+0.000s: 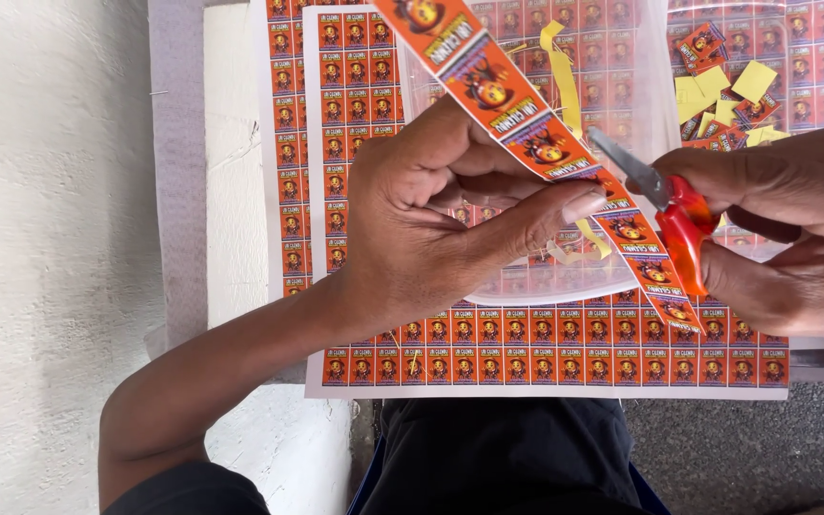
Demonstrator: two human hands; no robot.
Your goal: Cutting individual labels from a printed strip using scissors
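Left hand [431, 229] pinches a long orange label strip [526, 133] taut while the right hand [793, 229], fingers through red-handled scissors [669, 215], bites its edge; cutting squarely between labels looks key, above printed sheets [545, 348] and cut labels [727, 91] beyond.

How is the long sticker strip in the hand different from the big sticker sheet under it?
The strip is one sticker wide; the sheet has many rows. The strip is held up at a slant by the left hand, while the sheet lies flat. The strip's stickers look bigger than the sheet's. The scissors in the right hand meet the strip, not the sheet. Both are orange.
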